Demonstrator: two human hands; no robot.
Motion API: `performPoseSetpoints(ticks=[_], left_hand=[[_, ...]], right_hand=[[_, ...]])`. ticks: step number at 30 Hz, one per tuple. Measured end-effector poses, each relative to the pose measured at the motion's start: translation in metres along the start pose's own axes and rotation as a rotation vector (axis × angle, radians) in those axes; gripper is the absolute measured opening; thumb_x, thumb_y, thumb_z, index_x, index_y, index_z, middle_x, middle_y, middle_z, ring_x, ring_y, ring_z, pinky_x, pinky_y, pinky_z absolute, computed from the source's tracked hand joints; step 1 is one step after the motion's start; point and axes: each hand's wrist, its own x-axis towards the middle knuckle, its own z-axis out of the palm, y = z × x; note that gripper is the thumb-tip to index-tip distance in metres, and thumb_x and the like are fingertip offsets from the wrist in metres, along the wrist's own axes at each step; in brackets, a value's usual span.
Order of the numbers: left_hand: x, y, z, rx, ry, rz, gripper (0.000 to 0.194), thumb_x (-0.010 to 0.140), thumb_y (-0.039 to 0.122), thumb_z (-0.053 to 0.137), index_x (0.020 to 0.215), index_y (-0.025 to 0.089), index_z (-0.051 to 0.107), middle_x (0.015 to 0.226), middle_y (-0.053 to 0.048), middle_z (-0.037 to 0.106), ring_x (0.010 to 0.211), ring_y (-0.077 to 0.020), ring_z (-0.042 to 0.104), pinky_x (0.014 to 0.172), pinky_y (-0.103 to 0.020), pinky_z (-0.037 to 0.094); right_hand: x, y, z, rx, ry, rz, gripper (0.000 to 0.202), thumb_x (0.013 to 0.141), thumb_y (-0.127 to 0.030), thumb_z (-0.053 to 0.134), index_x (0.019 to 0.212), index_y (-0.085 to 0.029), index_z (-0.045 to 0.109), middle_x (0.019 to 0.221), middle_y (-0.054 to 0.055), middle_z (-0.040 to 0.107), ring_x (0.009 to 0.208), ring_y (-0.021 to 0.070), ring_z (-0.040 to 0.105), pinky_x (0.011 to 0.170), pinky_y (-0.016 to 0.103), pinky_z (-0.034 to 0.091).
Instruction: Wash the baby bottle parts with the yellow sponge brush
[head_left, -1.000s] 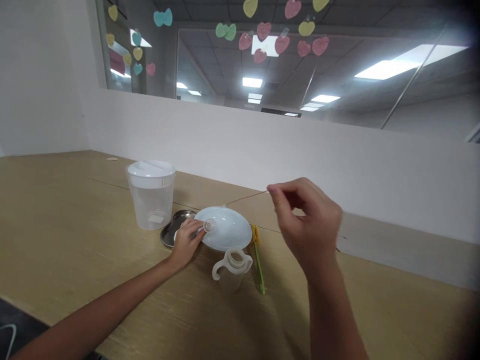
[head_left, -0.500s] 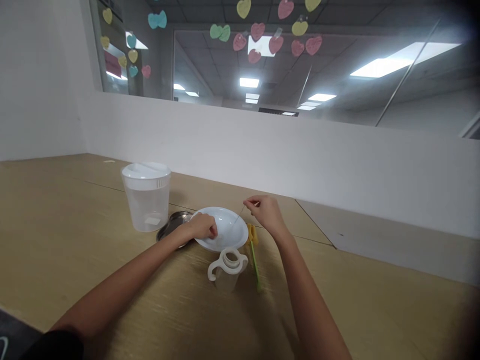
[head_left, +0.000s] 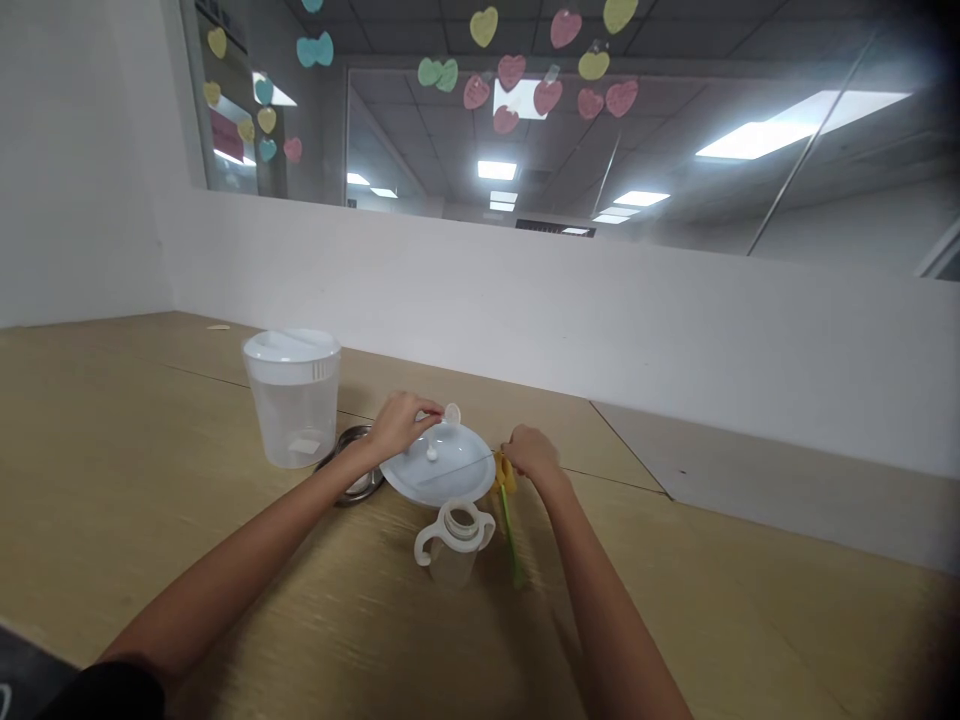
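Thin rod (head_left: 461, 467): slants across the white bowl (head_left: 469, 488), far end toward eight o'clock; contact with the bowl cannot be told.
Right hand (head_left: 532, 455): at the bowl's three o'clock, fingers closed on the rod's near end.
Clear piece (head_left: 452, 413): at twelve o'clock, by the far rim.
Left hand (head_left: 399, 425): at eleven o'clock, thumb and fingers pinched on the clear piece.
White knob (head_left: 432, 455): below the left fingertips.
Two-handled cup (head_left: 454, 562): upright, open-topped, six o'clock.
Yellow-headed tool (head_left: 505, 476): four o'clock, green handle.
Metal tray (head_left: 367, 492): nine o'clock.
Lidded bucket (head_left: 294, 405): ten o'clock.
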Motion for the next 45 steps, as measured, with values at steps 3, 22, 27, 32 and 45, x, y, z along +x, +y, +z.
performPoseSetpoints(ticks=[3, 22, 27, 32, 45], left_hand=[[0.004, 0.013, -0.014, 0.013, 0.075, 0.016, 0.019, 0.080, 0.030, 0.057, 0.089, 0.022, 0.070, 0.091, -0.002, 0.070, 0.083, -0.0192, 0.064, 0.076, -0.028, 0.044], [-0.007, 0.085, -0.042, -0.254, 0.131, 0.037, 0.013, 0.076, 0.028, 0.061, 0.083, 0.021, 0.070, 0.087, 0.000, 0.070, 0.083, -0.0156, 0.062, 0.078, -0.026, 0.045], [-0.024, 0.092, -0.042, -0.349, 0.067, 0.013, 0.012, 0.076, 0.027, 0.062, 0.082, 0.020, 0.070, 0.085, -0.001, 0.070, 0.081, -0.0152, 0.061, 0.075, -0.025, 0.045], [-0.040, 0.092, -0.032, -0.392, 0.031, 0.051, 0.010, 0.076, 0.026, 0.063, 0.080, 0.020, 0.069, 0.081, -0.001, 0.069, 0.078, -0.0145, 0.060, 0.074, -0.025, 0.044], [-0.071, 0.023, -0.025, -0.083, -0.003, -0.065, 0.026, 0.083, 0.039, 0.048, 0.078, 0.019, 0.065, 0.082, -0.003, 0.066, 0.080, -0.0164, 0.057, 0.077, -0.029, 0.041]], right_hand=[[0.000, -0.001, 0.001, 0.009, 0.006, -0.014, 0.022, 0.075, -0.020, 0.051, 0.086, -0.010, 0.067, 0.071, 0.014, 0.067, 0.073, 0.0211, 0.065, 0.061, 0.026, 0.044], [-0.010, -0.019, -0.002, 0.140, 0.162, -0.093, 0.019, 0.077, -0.012, 0.050, 0.087, -0.007, 0.065, 0.094, 0.020, 0.064, 0.094, 0.0265, 0.059, 0.075, 0.031, 0.044], [-0.059, -0.028, -0.060, 0.362, 0.133, -0.297, 0.039, 0.092, -0.036, 0.028, 0.093, -0.015, 0.061, 0.083, 0.007, 0.066, 0.071, 0.0132, 0.063, 0.059, 0.021, 0.047], [-0.126, -0.030, -0.098, 0.633, 0.050, -0.590, 0.042, 0.086, -0.053, 0.038, 0.093, -0.017, 0.059, 0.082, 0.006, 0.064, 0.065, 0.0133, 0.059, 0.050, 0.020, 0.042], [-0.115, -0.046, -0.061, -0.103, -0.091, -0.687, 0.035, 0.072, -0.027, 0.059, 0.105, -0.015, 0.061, 0.084, 0.007, 0.066, 0.072, 0.0170, 0.058, 0.055, 0.023, 0.034]])
